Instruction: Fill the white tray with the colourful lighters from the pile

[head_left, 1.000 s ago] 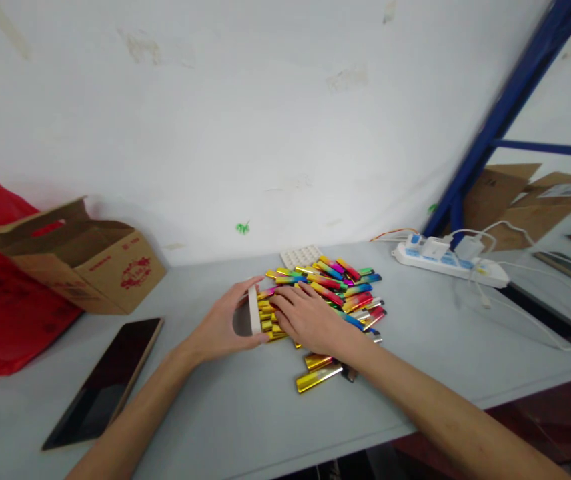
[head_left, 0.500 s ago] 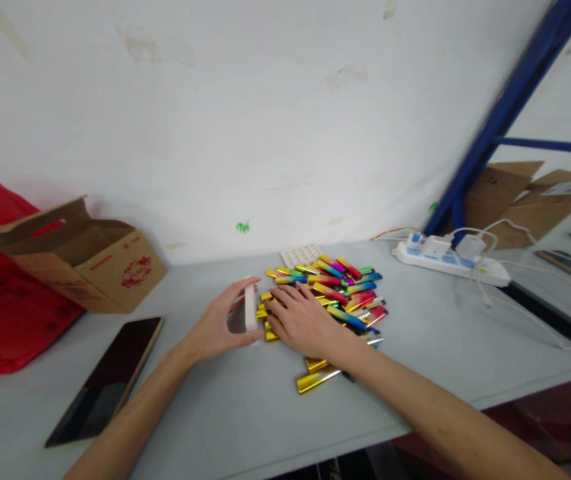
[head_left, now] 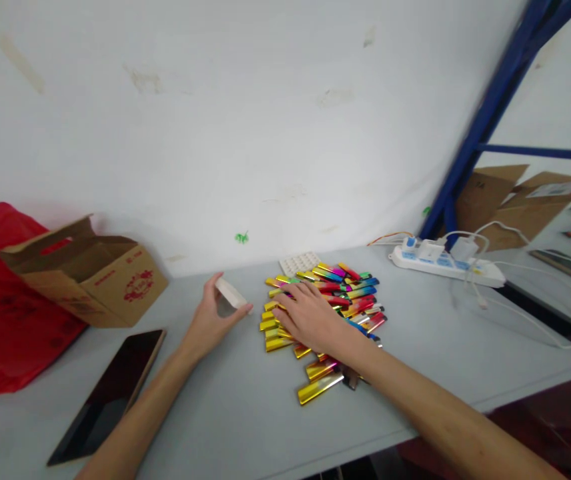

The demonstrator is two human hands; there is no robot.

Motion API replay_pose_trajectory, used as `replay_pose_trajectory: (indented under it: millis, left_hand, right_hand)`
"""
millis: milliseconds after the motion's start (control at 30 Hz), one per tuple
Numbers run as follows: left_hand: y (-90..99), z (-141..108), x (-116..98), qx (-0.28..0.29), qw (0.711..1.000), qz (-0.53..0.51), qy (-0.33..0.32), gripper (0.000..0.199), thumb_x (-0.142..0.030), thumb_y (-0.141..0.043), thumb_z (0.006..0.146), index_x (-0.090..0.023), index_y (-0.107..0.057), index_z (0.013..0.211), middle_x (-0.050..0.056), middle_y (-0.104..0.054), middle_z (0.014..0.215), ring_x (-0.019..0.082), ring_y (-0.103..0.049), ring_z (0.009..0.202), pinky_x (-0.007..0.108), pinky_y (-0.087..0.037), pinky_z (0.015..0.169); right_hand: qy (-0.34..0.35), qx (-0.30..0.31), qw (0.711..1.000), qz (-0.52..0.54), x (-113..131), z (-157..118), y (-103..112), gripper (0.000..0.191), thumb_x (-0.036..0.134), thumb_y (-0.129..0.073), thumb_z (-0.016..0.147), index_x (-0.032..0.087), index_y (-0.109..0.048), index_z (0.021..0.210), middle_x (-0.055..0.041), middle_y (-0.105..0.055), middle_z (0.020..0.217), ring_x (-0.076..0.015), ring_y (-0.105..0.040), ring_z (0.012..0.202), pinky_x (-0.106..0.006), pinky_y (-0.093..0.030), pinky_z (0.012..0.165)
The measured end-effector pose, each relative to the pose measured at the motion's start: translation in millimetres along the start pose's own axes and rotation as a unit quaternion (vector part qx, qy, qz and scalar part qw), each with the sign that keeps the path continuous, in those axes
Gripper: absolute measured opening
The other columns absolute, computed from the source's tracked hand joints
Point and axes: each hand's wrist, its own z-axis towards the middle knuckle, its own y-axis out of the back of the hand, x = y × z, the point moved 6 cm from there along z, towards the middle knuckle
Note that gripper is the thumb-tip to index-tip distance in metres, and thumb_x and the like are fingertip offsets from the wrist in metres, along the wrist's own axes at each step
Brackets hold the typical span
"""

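A pile of shiny lighters [head_left: 360, 290] in gold, red, blue and green lies on the grey table, most of them with their gold ends to the left. My right hand [head_left: 310, 313] rests over the left middle of the pile, palm down and fingers stretched out flat, hiding the lighters beneath. Left of the pile, my left hand [head_left: 210, 317] grips a small white tray [head_left: 233, 293] by its ends between thumb and fingers. The tray is tilted and seen mostly edge-on, so its inside is hidden.
A white tray with a grid of holes [head_left: 299, 262] lies behind the pile against the wall. At left are a black tablet [head_left: 108, 393], an open cardboard box [head_left: 115, 277] and a red bag [head_left: 10, 307]. A power strip [head_left: 448, 267] with cables stands right.
My left hand has drawn the white tray away to the left and tilted it. My right hand has shifted slightly right over the pile, baring more gold ends.
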Motion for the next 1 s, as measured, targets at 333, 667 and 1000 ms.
replay_pose_trajectory:
  millis: [333, 667, 1000]
  left_hand:
    - [2.5, 11.3, 53.6, 0.007, 0.965, 0.258, -0.051, 0.073, -0.071, -0.053, 0.105, -0.021, -0.065, 0.157, 0.018, -0.054, 0.168, 0.040, -0.053, 0.158, 0.056, -0.042, 0.134]
    - [-26.6, 60.6, 33.3, 0.047, 0.939, 0.327, -0.095, 0.065, -0.067, -0.053, 0.105, -0.024, -0.075, 0.149, 0.018, -0.067, 0.133, 0.038, -0.066, 0.127, 0.056, -0.051, 0.122]
    - [-20.5, 65.8, 33.2, 0.085, 0.937, 0.321, -0.107, 0.066, -0.066, -0.047, 0.107, -0.024, -0.071, 0.151, 0.016, -0.071, 0.137, 0.036, -0.070, 0.129, 0.052, -0.055, 0.118]
  right_hand:
    - [-0.132, 0.016, 0.990, -0.042, -76.1, 2.7, 12.2, 0.046, 0.038, -0.037, 0.123, 0.016, -0.072, 0.141, -0.0193, -0.066, 0.159, -0.0354, -0.060, 0.147, -0.059, -0.041, 0.129]
    - [-0.172, 0.099, 0.980, -0.017, -114.1, -1.6, 2.5, 0.043, 0.039, -0.038, 0.123, 0.023, -0.071, 0.144, -0.0159, -0.072, 0.148, -0.0279, -0.062, 0.144, -0.052, -0.038, 0.128]
    - [-0.200, 0.035, 0.978, -0.036, -115.5, 0.7, 14.1, 0.049, 0.042, -0.034, 0.123, 0.018, -0.072, 0.142, -0.0192, -0.068, 0.152, -0.0337, -0.065, 0.137, -0.052, -0.043, 0.123]
